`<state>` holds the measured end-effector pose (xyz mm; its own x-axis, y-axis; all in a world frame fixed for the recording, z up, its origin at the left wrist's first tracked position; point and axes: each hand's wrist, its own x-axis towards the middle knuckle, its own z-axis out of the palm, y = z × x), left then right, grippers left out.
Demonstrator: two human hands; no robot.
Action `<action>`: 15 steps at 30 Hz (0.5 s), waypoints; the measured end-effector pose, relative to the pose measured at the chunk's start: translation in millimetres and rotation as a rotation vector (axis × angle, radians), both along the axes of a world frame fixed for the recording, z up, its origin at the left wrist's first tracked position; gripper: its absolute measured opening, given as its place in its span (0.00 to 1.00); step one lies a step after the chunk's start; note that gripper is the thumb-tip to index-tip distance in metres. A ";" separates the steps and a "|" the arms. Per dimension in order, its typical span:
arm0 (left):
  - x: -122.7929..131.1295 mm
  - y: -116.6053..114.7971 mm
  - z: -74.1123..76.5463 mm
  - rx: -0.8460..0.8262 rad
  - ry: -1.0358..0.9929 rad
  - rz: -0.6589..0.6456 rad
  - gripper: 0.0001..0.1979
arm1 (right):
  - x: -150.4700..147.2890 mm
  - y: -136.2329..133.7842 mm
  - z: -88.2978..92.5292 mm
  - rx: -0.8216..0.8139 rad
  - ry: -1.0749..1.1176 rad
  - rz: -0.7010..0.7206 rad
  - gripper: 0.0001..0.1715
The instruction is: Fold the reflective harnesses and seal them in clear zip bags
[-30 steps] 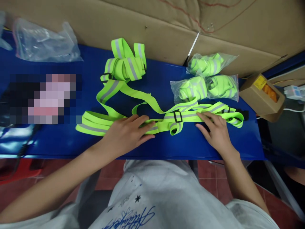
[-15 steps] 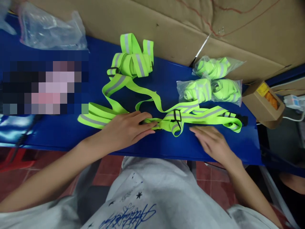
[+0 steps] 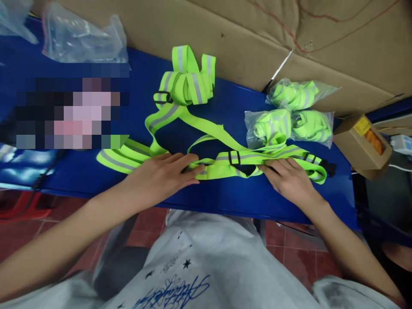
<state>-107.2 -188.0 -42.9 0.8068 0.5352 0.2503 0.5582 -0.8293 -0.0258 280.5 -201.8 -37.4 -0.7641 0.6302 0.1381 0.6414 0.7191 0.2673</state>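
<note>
Yellow-green reflective straps (image 3: 222, 168) with grey stripes and black buckles lie across the blue table. My left hand (image 3: 170, 171) pinches the strap left of the middle, thumb and fingers together. On the right, my right hand (image 3: 286, 178) has its fingers closed on the same strap, right of a black slider (image 3: 234, 158). Between the two hands the strap runs nearly straight. A rolled bundle of strap (image 3: 186, 86) lies at the back and joins the front part. Folded loops (image 3: 119, 159) rest to the left of my left hand. A black clip (image 3: 328, 168) is at the right end.
Several plastic bags of rolled straps, one at the back (image 3: 294, 93), lie at the right. A small cardboard box (image 3: 357, 146) stands at the right edge. Clear plastic bags (image 3: 83, 36) lie at the back left, above a blurred-out patch. A large cardboard surface (image 3: 193, 21) borders the table's back.
My right hand, earlier off the strap with its fingers outstretched, has closed on it. My left hand has shifted slightly left. The strap between them is straighter, and the small loop there has flattened.
</note>
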 end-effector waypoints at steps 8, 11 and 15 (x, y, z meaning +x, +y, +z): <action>-20.3 1.3 -2.0 -0.040 -0.024 0.072 0.16 | 17.3 -18.1 -0.1 0.048 -0.004 -0.052 0.09; -20.4 -0.2 -0.6 -0.009 0.004 0.080 0.15 | 19.1 -25.5 -1.0 -0.060 0.123 -0.042 0.20; -22.0 -2.5 3.8 0.044 0.016 0.092 0.14 | 27.1 -30.4 2.3 -0.180 0.375 -0.121 0.29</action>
<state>-129.1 -190.5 -39.2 0.7586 0.5962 0.2626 0.6313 -0.7723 -0.0703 307.6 -232.2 -35.1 -0.6012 0.7514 0.2720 0.7525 0.6468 -0.1237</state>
